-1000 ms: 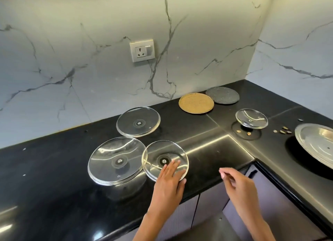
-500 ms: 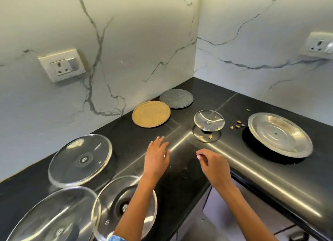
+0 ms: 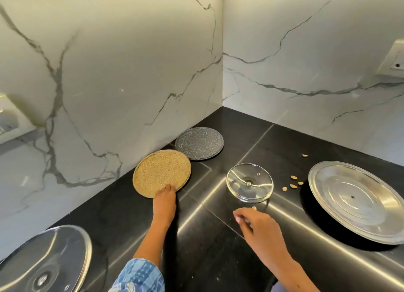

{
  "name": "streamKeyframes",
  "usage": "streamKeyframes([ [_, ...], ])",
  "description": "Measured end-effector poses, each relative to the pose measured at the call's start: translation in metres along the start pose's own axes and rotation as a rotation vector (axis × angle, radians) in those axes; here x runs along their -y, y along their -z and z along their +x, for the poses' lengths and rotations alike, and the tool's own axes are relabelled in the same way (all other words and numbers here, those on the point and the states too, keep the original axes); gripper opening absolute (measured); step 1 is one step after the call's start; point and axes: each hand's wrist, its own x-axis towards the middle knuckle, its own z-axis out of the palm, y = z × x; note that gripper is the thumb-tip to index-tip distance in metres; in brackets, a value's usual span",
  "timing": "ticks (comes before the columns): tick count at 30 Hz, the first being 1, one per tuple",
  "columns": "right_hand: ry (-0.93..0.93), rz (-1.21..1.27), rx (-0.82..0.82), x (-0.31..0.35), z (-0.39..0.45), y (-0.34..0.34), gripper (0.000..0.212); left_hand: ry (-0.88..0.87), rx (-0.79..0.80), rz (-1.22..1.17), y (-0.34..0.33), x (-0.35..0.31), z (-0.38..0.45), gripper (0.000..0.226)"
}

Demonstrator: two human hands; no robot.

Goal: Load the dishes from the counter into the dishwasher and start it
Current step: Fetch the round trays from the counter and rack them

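Head view: glossy black stone table (image 3: 218,248) in a corner of white veined marble walls (image 3: 109,73). Left hand (image 3: 164,201), fingers straight, touched the round golden woven mat (image 3: 160,171). Right hand (image 3: 255,226), fingers curled, grip unclear, hovered near the small round glass lid (image 3: 249,182). Large round steel plate (image 3: 358,201) lay right.

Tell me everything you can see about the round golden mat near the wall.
The round golden woven-looking mat is a flat disc with a grainy, textured surface and a thin rim. It lies flat on the black stone counter, close to the marble wall. Its far edge meets or slightly overlaps the round dark grey speckled mat. The left hand rests its fingertips on the near edge.
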Motion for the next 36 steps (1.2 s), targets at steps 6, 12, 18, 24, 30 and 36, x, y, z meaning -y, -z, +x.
streamKeyframes([
  [6, -0.046, -0.023, 0.037, -0.020, -0.011, 0.004, 0.016, -0.245, 0.001, 0.208, 0.013, -0.001, 0.000, 0.051],
  [12, -0.121, -0.024, 0.055, -0.031, -0.045, 0.018, 0.019, -0.375, -0.097, 0.218, 0.040, 0.019, -0.034, 0.053],
  [18, -0.160, 0.024, 0.047, -0.021, -0.091, 0.038, 0.015, -0.425, -0.282, 0.142, 0.086, 0.013, -0.095, 0.063],
  [24, -0.162, 0.001, -0.096, -0.008, -0.156, 0.070, 0.013, -0.474, -0.437, -0.197, 0.112, -0.021, -0.176, 0.040],
  [30, -0.267, 0.013, -0.299, -0.031, -0.254, 0.116, 0.012, -0.581, -0.499, -0.539, 0.132, -0.097, -0.267, 0.025],
  [36, -0.543, -0.037, -0.466, -0.078, -0.381, 0.164, 0.010, -0.858, -0.366, -0.737, 0.141, -0.204, -0.324, 0.021],
])
